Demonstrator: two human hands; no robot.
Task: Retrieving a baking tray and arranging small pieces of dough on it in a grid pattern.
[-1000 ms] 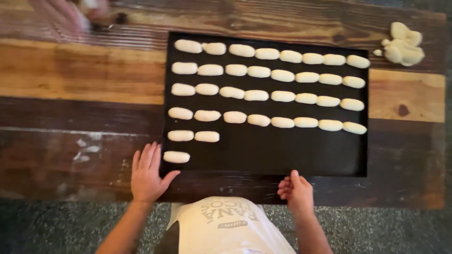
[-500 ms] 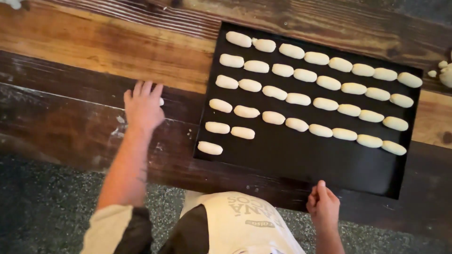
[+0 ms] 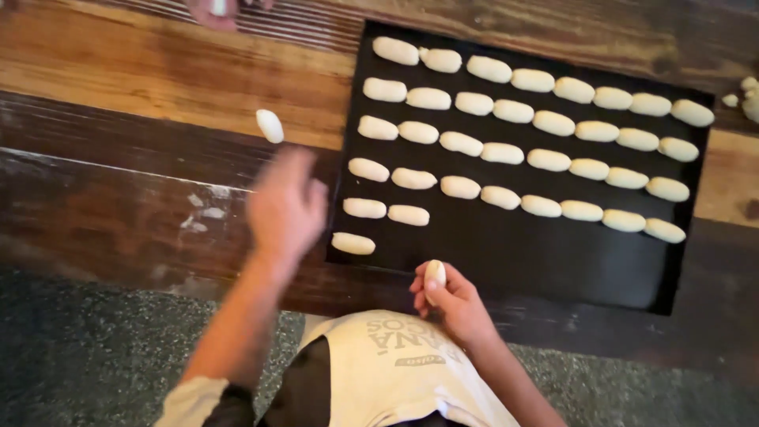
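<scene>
A black baking tray (image 3: 506, 265) lies on the wooden table and holds several rows of small oblong pieces of white dough (image 3: 461, 187). My right hand (image 3: 451, 304) is at the tray's near edge, pinching one dough piece (image 3: 434, 273) upright between its fingers. My left hand (image 3: 286, 207) is blurred by motion just left of the tray, over the dark wood, and I see nothing in it. One loose dough piece (image 3: 269, 125) lies on the table a little beyond that hand, apart from it.
Another person's hand (image 3: 217, 9) shows at the far edge of the table, top left. A lump of spare dough (image 3: 749, 95) sits at the right edge beyond the tray. Flour smears (image 3: 198, 213) mark the dark plank. Grey speckled floor lies below the table's near edge.
My right hand, earlier resting empty at the tray's near edge, now holds a dough piece. My left hand has pulled back from the loose dough piece toward the tray's left side.
</scene>
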